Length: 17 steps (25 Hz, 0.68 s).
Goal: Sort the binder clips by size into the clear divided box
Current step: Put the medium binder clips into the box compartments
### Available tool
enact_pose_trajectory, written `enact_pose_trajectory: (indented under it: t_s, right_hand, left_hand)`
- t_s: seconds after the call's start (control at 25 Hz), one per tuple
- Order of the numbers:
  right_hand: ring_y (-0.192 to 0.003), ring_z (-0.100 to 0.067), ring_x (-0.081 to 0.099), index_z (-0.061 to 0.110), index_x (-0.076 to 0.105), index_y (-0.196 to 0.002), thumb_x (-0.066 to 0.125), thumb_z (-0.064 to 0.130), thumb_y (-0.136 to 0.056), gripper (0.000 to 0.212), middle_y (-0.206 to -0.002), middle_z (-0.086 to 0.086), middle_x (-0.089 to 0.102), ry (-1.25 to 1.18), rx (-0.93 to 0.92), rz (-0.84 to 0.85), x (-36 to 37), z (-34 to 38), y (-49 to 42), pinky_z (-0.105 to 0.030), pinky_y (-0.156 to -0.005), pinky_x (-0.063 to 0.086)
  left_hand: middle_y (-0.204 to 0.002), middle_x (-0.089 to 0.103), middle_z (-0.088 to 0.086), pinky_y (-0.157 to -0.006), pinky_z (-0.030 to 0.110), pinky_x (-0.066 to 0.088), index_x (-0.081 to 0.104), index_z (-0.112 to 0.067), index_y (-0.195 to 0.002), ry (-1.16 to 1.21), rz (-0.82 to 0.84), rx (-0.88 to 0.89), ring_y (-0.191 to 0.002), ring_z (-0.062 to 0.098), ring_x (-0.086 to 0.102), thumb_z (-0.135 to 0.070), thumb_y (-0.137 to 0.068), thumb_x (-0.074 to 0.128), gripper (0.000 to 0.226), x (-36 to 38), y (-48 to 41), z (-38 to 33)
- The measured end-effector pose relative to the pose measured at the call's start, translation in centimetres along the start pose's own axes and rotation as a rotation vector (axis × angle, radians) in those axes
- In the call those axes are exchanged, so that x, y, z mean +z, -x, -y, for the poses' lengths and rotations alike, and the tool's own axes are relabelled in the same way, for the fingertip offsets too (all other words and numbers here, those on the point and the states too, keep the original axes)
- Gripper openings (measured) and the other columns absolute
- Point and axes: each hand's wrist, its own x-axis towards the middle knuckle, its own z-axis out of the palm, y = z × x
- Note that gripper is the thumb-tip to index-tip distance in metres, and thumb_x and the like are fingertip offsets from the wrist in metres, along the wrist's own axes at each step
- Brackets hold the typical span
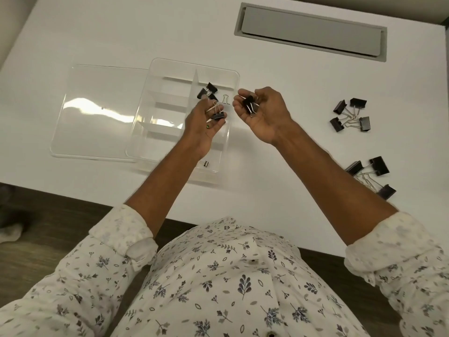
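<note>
No legible text, labels, brands, numbers or signs in view. Binder clips (pixel 358 102) plain black. Clear divided box (pixel 167 110) and lid (pixel 97 105) unmarked. Table (pixel 291 98) plain white. Shirt (pixel 218 276) shows leaf print only, no lettering.
</note>
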Motion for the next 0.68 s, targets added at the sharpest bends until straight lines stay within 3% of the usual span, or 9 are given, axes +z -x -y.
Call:
enact_pose_trajectory:
  t_s: [0.24, 0.4, 0.48, 0.56, 0.64, 0.68]
  right_hand:
    - [-0.098, -0.03, 0.056, -0.002, 0.057, -0.112, 0.053, 0.042, -0.103, 0.046, -0.108, -0.018, 0.056, 0.134, 0.086, 0.009, 7.7, -1.1, -2.8, -0.038, -0.097, 0.054]
    - [-0.089, -0.026, 0.048, -0.001, 0.051, -0.121, 0.054, 0.043, -0.103, 0.048, -0.109, -0.016, 0.042, 0.142, 0.105, 0.02, 13.1, -2.2, -4.7, -0.039, -0.086, 0.052]
    - [-0.107, -0.031, 0.053, -0.003, 0.043, -0.139, 0.051, 0.042, -0.105, 0.058, -0.124, -0.019, 0.044, 0.178, 0.109, 0.054, 14.7, -2.3, -5.1, -0.044, -0.097, 0.051]
    - [-0.143, -0.042, 0.037, -0.002, 0.029, -0.153, 0.046, 0.04, -0.107, 0.065, -0.154, -0.026, 0.032, 0.189, 0.1, 0.095, 15.6, -2.2, -5.3, -0.05, -0.111, 0.041]
    - [-0.15, -0.045, 0.026, -0.002, 0.026, -0.155, 0.043, 0.036, -0.109, 0.063, -0.16, -0.029, 0.025, 0.179, 0.081, 0.092, 15.4, -1.9, -5.2, -0.052, -0.116, 0.036]
    - [-0.149, -0.046, 0.029, -0.003, 0.028, -0.155, 0.042, 0.033, -0.109, 0.06, -0.159, -0.03, 0.027, 0.17, 0.066, 0.078, 15.1, -1.6, -5.2, -0.051, -0.116, 0.037]
  left_hand:
    - [-0.109, 0.066, 0.012, -0.097, 0.036, 0.058, 0.059, -0.003, -0.12, 0.014, -0.114, 0.013, -0.101, 0.027, 0.066, -0.047, -0.105, 0.047, 0.048, -2.5, -3.3, -6.2]
    - [-0.116, 0.06, 0.015, -0.098, 0.036, 0.056, 0.053, 0.002, -0.127, 0.06, -0.135, -0.007, -0.096, 0.026, 0.06, -0.05, -0.105, 0.044, 0.056, -4.0, -5.5, -10.0]
    - [-0.112, 0.056, 0.016, -0.085, 0.033, 0.057, 0.053, 0.004, -0.126, 0.089, -0.149, -0.02, -0.09, 0.025, 0.055, -0.042, -0.106, 0.043, 0.051, -4.5, -5.9, -11.1]
    - [-0.1, 0.052, 0.013, -0.064, 0.027, 0.047, 0.059, 0.005, -0.126, 0.12, -0.159, -0.014, -0.075, 0.02, 0.046, -0.027, -0.101, 0.042, 0.044, -4.9, -5.9, -11.8]
    - [-0.098, 0.053, 0.012, -0.066, 0.025, 0.045, 0.064, 0.003, -0.124, 0.149, -0.164, 0.017, -0.068, 0.018, 0.041, -0.017, -0.095, 0.04, 0.043, -5.2, -6.0, -12.0]
    - [-0.106, 0.057, 0.013, -0.078, 0.027, 0.048, 0.065, 0.002, -0.124, 0.157, -0.162, 0.041, -0.072, 0.019, 0.046, -0.014, -0.093, 0.039, 0.043, -5.2, -6.0, -11.9]
